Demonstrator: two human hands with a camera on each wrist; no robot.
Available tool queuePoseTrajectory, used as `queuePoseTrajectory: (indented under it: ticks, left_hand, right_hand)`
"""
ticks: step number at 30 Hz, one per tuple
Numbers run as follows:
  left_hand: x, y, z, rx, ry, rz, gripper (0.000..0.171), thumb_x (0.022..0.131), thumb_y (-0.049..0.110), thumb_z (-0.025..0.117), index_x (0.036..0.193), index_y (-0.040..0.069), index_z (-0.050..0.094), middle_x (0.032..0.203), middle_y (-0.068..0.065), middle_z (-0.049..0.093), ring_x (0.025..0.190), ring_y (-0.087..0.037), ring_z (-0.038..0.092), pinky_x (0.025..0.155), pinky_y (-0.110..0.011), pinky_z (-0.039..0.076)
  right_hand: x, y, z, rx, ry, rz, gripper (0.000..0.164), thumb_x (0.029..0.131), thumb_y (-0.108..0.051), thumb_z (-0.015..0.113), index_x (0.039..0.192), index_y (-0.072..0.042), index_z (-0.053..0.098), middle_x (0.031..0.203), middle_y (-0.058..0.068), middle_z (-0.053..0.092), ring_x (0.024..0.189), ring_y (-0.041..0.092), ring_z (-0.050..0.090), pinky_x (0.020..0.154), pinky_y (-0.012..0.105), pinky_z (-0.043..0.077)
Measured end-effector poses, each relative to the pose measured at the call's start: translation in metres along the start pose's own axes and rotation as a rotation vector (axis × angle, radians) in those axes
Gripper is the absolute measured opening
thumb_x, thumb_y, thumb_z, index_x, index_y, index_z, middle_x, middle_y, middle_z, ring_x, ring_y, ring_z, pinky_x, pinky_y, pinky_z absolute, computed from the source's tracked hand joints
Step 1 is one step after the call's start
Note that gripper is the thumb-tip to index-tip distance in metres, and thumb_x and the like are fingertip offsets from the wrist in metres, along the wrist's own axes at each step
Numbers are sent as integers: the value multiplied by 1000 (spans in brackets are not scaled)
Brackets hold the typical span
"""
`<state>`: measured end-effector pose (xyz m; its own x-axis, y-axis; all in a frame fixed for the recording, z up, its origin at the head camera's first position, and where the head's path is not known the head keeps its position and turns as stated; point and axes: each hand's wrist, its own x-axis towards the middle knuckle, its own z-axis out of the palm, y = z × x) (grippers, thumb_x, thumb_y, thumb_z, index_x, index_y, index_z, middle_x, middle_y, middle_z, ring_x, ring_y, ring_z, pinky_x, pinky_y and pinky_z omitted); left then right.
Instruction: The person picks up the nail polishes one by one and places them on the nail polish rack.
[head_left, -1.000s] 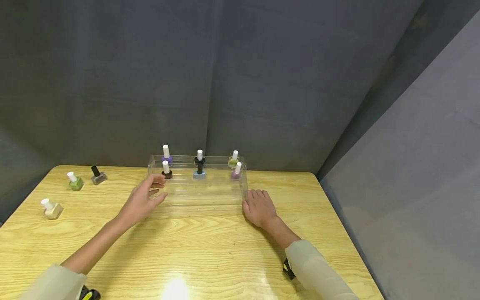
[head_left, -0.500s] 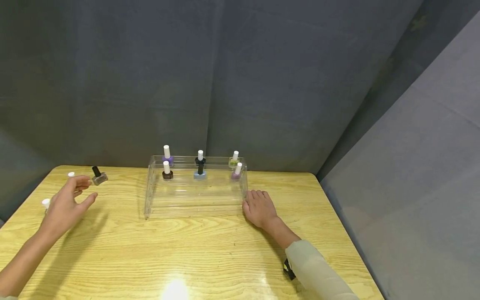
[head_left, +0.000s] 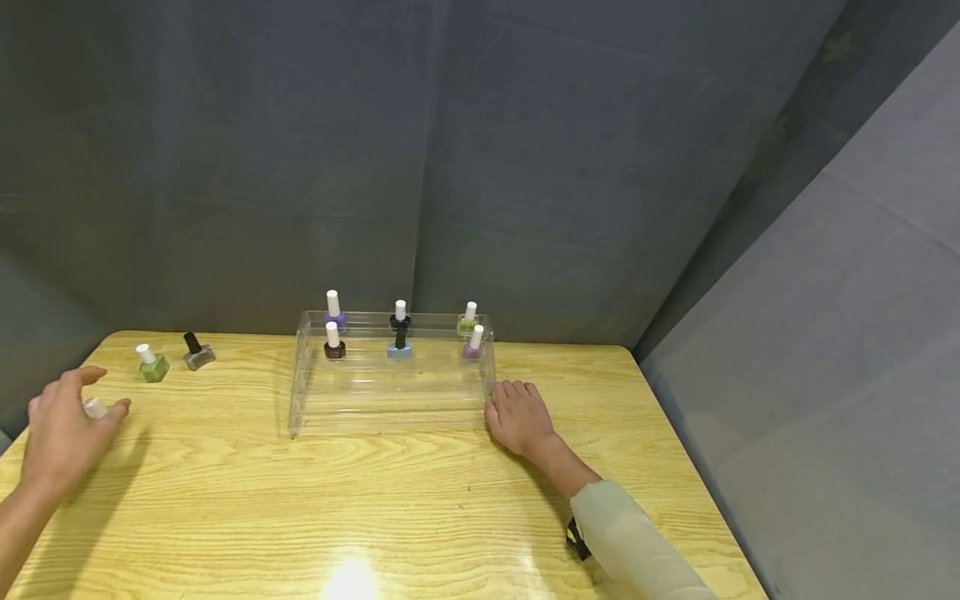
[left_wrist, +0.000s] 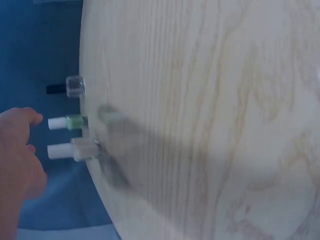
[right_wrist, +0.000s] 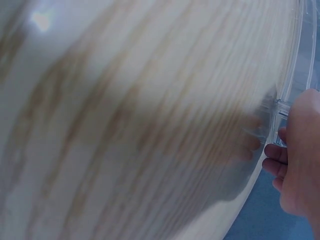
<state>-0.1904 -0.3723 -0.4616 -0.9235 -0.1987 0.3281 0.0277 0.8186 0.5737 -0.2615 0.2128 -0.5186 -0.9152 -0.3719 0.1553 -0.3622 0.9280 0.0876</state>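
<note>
My left hand (head_left: 63, 433) is over a cream nail polish bottle (left_wrist: 85, 149) with a white cap. Thumb and fingers are spread on either side of the cap, and the left wrist view shows them apart from it. Beside it stand a green nail polish bottle (head_left: 153, 367) with a white cap and a greyish clear one (head_left: 199, 357) with a black cap. My right hand (head_left: 519, 418) holds the right front corner of a clear acrylic display rack (head_left: 390, 400), fingers curled at its edge (right_wrist: 281, 107). The left hand hides most of the cream bottle in the head view.
On the rack's two upper tiers stand several nail polish bottles, among them a purple one (head_left: 335, 318), a dark brown one (head_left: 334, 350), a light blue one (head_left: 400, 351) and a mauve one (head_left: 472, 352). Dark curtain (head_left: 525, 167) hangs behind the wooden table (head_left: 375, 500).
My left hand has moved left from the rack's left end, past the green bottle, to the cream bottle. The right hand has stayed at the rack's corner.
</note>
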Motion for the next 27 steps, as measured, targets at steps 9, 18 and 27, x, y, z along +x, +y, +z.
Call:
queuePoseTrajectory:
  ticks: [9,18,27]
  left_hand:
    - [-3,-23,1,-39,-7,-122,64,87,16,59,133,-13,26,129,-39,27,116,-56,24,83,-65,26]
    - [4,-41,12,-74,-7,-209,70,86,17,60,135,-12,19,129,-41,29,110,-58,36,75,-56,41]
    - [5,-49,19,-53,-31,-222,66,86,21,60,133,-10,24,119,-41,40,102,-53,45,59,-32,38]
  right_hand:
    - [0,-1,0,-2,-2,-4,32,97,-36,24,93,-12,44,88,4,47,92,26,47,88,43,31]
    - [-1,-2,-3,-12,-14,-3,32,97,-36,24,95,-11,45,90,4,48,94,26,47,89,43,31]
    - [-2,-1,-2,-5,-4,3,32,97,-36,24,94,-12,45,89,3,47,94,26,47,88,43,31]
